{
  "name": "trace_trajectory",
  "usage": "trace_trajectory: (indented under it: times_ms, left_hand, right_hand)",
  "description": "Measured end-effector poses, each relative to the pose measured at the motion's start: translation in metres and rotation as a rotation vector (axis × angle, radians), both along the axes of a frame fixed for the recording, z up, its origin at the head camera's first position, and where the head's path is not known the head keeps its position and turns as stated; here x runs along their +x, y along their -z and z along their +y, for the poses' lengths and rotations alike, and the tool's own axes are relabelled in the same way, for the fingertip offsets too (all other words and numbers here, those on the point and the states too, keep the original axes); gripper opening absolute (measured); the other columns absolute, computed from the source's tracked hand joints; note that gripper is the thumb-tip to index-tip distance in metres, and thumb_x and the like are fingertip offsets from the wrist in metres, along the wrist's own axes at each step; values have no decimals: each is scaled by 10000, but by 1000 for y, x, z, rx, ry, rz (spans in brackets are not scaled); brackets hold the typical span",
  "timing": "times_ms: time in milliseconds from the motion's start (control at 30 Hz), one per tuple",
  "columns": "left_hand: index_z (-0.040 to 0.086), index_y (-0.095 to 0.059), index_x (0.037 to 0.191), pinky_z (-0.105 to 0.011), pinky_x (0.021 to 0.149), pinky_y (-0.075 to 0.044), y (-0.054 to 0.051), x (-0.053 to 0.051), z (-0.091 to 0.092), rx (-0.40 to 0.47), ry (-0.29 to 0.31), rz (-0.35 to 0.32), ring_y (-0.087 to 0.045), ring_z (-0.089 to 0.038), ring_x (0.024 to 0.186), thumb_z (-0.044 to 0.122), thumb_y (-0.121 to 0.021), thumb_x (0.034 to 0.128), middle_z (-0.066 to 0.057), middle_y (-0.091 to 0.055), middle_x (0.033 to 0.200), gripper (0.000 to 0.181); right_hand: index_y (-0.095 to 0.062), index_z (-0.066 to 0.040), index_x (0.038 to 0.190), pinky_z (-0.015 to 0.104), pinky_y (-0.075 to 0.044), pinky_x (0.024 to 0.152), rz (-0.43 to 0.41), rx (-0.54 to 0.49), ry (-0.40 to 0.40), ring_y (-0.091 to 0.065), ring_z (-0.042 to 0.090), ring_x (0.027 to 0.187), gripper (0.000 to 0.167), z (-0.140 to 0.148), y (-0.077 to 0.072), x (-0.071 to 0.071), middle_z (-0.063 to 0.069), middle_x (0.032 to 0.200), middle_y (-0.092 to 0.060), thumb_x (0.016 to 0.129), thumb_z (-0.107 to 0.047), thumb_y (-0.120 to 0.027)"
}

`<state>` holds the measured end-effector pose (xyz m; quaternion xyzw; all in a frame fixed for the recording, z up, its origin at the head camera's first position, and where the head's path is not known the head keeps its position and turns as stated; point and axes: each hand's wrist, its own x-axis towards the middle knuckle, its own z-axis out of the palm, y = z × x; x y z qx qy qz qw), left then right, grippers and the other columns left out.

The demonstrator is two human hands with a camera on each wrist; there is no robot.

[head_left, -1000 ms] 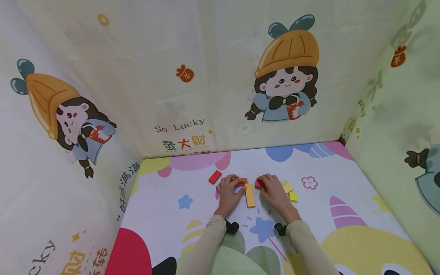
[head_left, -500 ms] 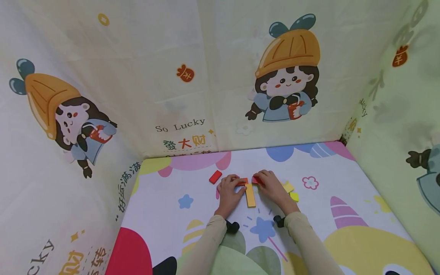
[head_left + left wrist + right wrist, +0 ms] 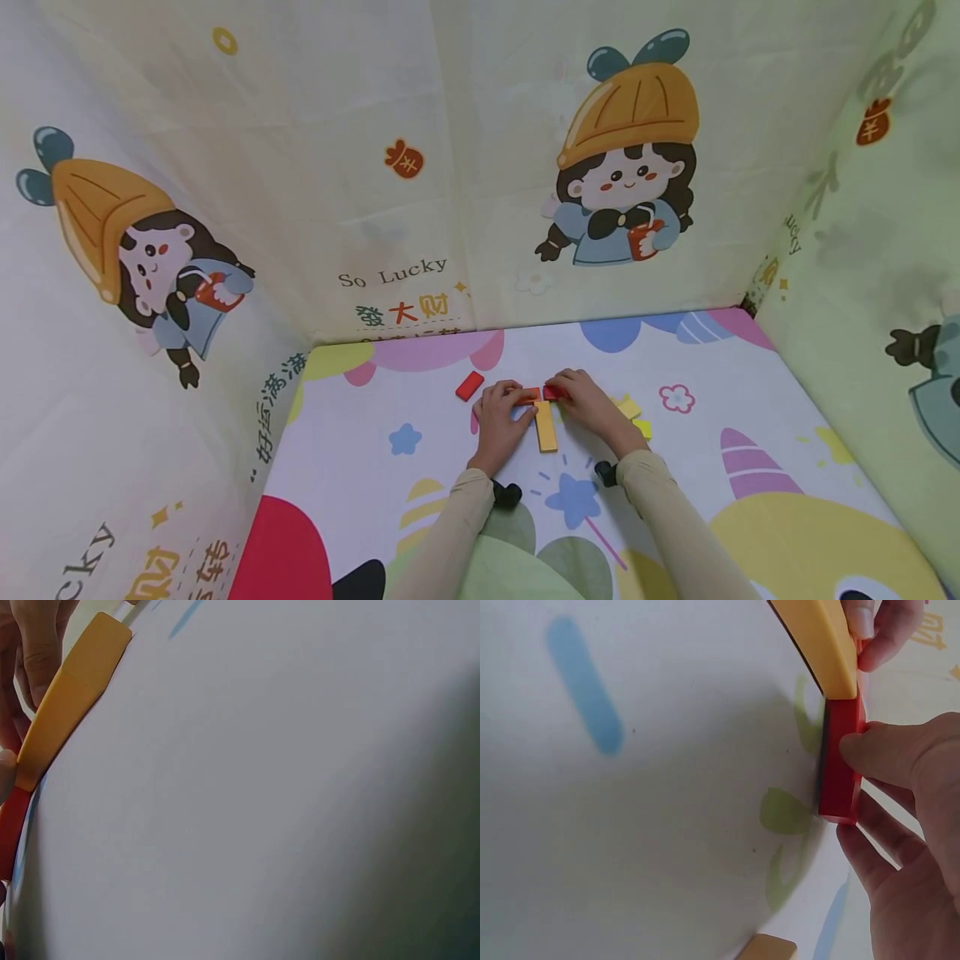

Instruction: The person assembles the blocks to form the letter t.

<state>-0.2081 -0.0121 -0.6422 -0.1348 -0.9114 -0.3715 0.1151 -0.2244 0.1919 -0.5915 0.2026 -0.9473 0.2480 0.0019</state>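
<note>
My left hand [image 3: 499, 421] pinches a flat orange-red block [image 3: 531, 394], its thumb beside the top end of a longer yellow-orange block [image 3: 547, 429]. My right hand [image 3: 592, 408] grips a red block [image 3: 551, 392] between thumb and fingers; in the right wrist view this red block [image 3: 840, 765] meets the end of the yellow-orange block [image 3: 825, 645]. The two reddish blocks lie in a row across the top of the long block, in a T shape. The left wrist view shows the yellow-orange block [image 3: 71, 697] and part of the orange-red block [image 3: 11, 829].
Another red block [image 3: 470, 386] lies left of my left hand. Yellow blocks [image 3: 628, 407] sit right of my right hand, partly hidden by it. A patterned cloth [image 3: 360, 492] covers the table, and printed fabric walls [image 3: 480, 167] stand at the back and sides.
My right hand has slid the red block leftward, up to the orange-red block and the top of the long block. My left hand has stayed in place.
</note>
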Motion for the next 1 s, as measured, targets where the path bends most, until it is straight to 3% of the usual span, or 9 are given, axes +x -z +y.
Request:
trace_trajectory:
  times_ms: [400, 1000]
  left_hand:
    - [335, -753, 1237, -521, 1045, -306, -1, 0, 0, -16, -1, -42, -496, -217, 1266, 388, -751, 962, 33, -606, 1309, 280]
    - [333, -753, 1235, -536, 1046, -311, -3, 2, -1, -11, -3, -47, -494, -226, 1287, 386, -764, 951, 24, -603, 1316, 289]
  right_hand:
    - [-694, -53, 1288, 497, -506, 1096, -10, -5, -21, -583, 331, 1217, 347, -3, 6, 1, 133, 1292, -679, 948, 12, -710]
    - [-671, -71, 1350, 519, -476, 1137, -22, -54, 7, -555, 357, 1303, 400, -4, 10, 5, 147, 1361, -656, 957, -9, -708]
